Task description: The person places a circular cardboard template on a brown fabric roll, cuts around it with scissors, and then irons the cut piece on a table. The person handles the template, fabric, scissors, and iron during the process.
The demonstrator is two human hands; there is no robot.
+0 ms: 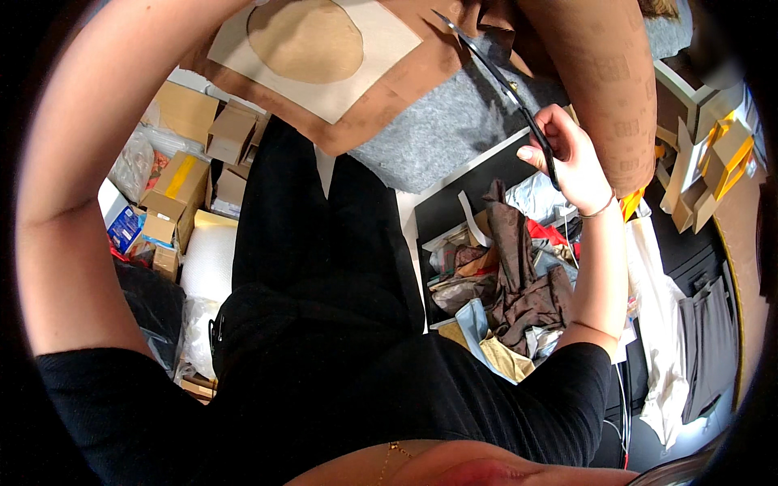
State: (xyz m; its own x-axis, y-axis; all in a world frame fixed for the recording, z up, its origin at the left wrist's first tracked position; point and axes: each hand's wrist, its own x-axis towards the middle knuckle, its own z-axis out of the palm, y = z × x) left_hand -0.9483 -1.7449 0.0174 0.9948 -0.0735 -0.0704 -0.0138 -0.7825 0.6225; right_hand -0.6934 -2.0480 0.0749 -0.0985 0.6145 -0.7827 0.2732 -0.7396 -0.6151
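Note:
My right hand (577,158) is closed round the black handles of a pair of scissors (489,69), whose long blades point up and to the left. The blades lie over grey felt-like cloth (442,130) and the edge of a brown sheet of material (356,134). On the brown sheet rests a cream card (389,36) with a rounded tan shape (304,40) in its middle. My left forearm reaches up past the card's left side, and its hand is out of the picture at the top.
A thick brown roll (608,89) stands close to my right hand. Below that hand, a dark open bin (421,219) holds crumpled fabric scraps. Cardboard boxes (174,182) and plastic bags crowd the left. White cloth (652,324) hangs at the right.

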